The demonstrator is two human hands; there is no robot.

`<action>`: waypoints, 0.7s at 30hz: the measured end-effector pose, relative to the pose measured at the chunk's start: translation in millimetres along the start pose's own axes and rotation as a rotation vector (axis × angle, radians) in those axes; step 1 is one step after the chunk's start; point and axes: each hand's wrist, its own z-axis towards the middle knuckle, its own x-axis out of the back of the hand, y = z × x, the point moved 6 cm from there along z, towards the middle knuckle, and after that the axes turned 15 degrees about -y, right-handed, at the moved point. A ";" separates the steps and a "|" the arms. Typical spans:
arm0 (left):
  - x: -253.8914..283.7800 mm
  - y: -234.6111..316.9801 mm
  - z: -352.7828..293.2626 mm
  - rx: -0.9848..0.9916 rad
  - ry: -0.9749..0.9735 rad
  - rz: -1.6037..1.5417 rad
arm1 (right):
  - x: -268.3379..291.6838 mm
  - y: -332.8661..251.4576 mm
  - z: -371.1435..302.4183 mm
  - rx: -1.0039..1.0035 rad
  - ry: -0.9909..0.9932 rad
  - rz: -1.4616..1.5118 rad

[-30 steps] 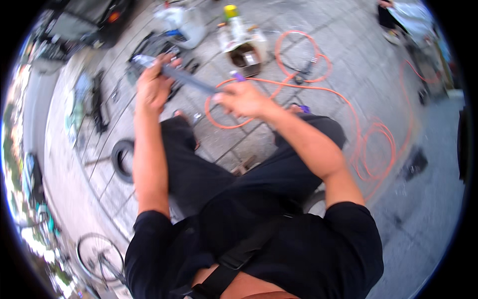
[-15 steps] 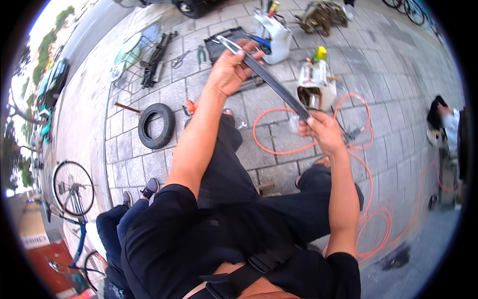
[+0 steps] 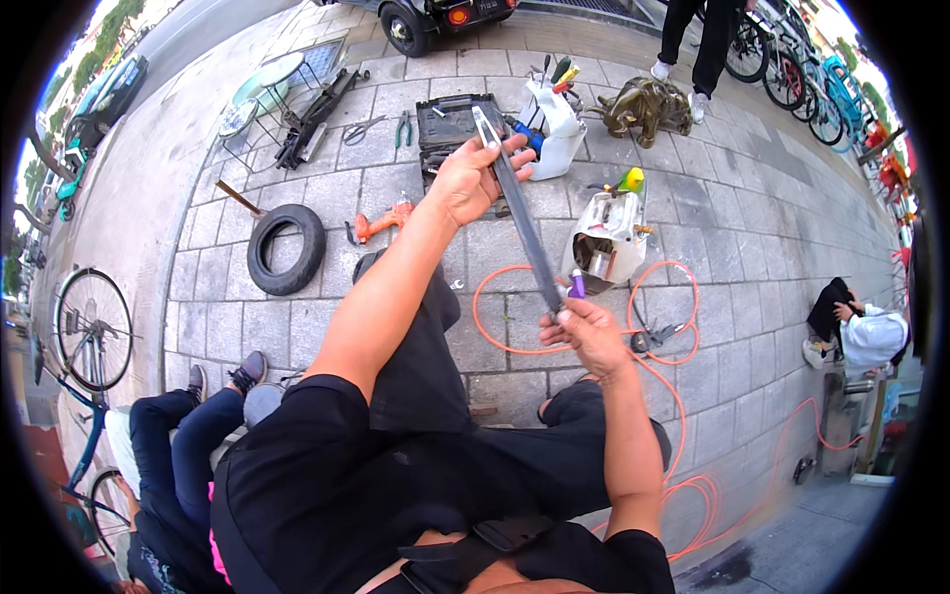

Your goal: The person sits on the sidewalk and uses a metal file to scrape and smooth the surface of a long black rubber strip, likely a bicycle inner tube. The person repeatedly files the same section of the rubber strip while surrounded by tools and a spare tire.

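Together, the left hand (image 3: 468, 185) and the right hand (image 3: 590, 335) hold a dark bar (image 3: 523, 220) slantwise in front of the knees, above the paving (image 3: 346, 322). The left hand has its thumb over the bar near the silver end, its other fingers loosely spread and reaching past it. The right hand pinches the lower end between thumb and fingers. A pale jug (image 3: 620, 213) with a cut-out side stands right of the bar, a purple object (image 3: 577, 284) near its opening. An orange hose (image 3: 683, 421) loops over the ground around the right hand's side, with a dark fitting (image 3: 653, 340) among its coils. Beyond the left hand lie an open tool case (image 3: 455, 124), pliers (image 3: 403, 131) and a white jug (image 3: 560, 137) with tools sticking out of its top. An orange power tool (image 3: 380, 223) lies left of the left forearm, between it and a tyre (image 3: 311, 259) flat on the slabs. Farther off stands a bronze-coloured animal figure (image 3: 643, 109).
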 end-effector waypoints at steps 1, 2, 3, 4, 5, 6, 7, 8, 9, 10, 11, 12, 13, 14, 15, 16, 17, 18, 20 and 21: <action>7.2 -2.7 1.3 -0.001 0.017 -0.058 | -10.3 -0.6 -0.5 -0.006 -0.027 0.007; 8.3 -7.8 4.2 0.017 0.059 -0.142 | -19.1 -1.2 -1.8 -0.008 -0.047 0.019; 6.0 -7.9 4.7 0.024 0.060 -0.177 | -27.3 -2.6 -1.4 -0.007 -0.073 0.034; 3.6 -8.5 5.1 0.033 0.060 -0.212 | -33.4 -6.3 -1.4 -0.007 -0.124 0.016; 3.0 -8.7 2.5 0.045 0.065 -0.244 | -39.3 -8.8 -1.3 0.008 -0.150 0.029; 4.2 -9.4 3.6 0.040 0.040 -0.242 | -44.2 -11.7 -1.4 0.023 -0.176 0.041; 5.7 -10.1 3.3 0.032 0.058 -0.263 | -47.1 -14.4 -2.0 0.039 -0.200 0.054; 2.7 -9.1 2.1 0.026 0.076 -0.286 | -48.4 -15.7 -2.5 0.045 -0.210 0.062; 1.5 -9.3 1.2 0.022 0.094 -0.308 | -49.1 -17.1 -3.0 0.050 -0.219 0.070; 5.6 -11.2 1.9 0.013 0.078 -0.315 | -49.9 -18.9 -3.6 0.057 -0.228 0.077; 2.6 -12.7 2.9 0.023 0.081 -0.344 | -52.5 -22.9 -5.4 0.081 -0.254 0.110; -1.6 -13.5 3.8 0.034 0.083 -0.372 | -57.2 -27.9 -7.1 0.107 -0.280 0.143; -3.9 -15.0 4.8 0.046 0.086 -0.401 | -63.2 -33.7 -8.4 0.132 -0.305 0.175; 1.1 -17.1 6.1 0.053 0.074 -0.419 | -74.4 -41.6 -8.1 0.171 -0.355 0.195; 1.7 -19.2 7.9 0.057 0.057 -0.441 | -88.8 -50.5 -8.2 0.217 -0.396 0.214; 2.3 -21.1 9.2 0.063 0.039 -0.463 | -99.6 -59.7 -9.0 0.263 -0.435 0.232; 2.3 -21.9 10.0 0.074 0.025 -0.480 | -105.8 -64.0 -9.2 0.256 -0.444 0.229; 0.7 -23.6 12.2 0.070 0.028 -0.478 | -110.0 -68.1 -10.0 0.256 -0.451 0.229; -6.1 -26.9 16.3 0.080 0.013 -0.465 | -113.5 -75.6 -8.6 0.273 -0.451 0.198; -7.3 -28.3 15.6 0.085 0.021 -0.458 | -114.7 -78.8 -6.8 0.279 -0.449 0.196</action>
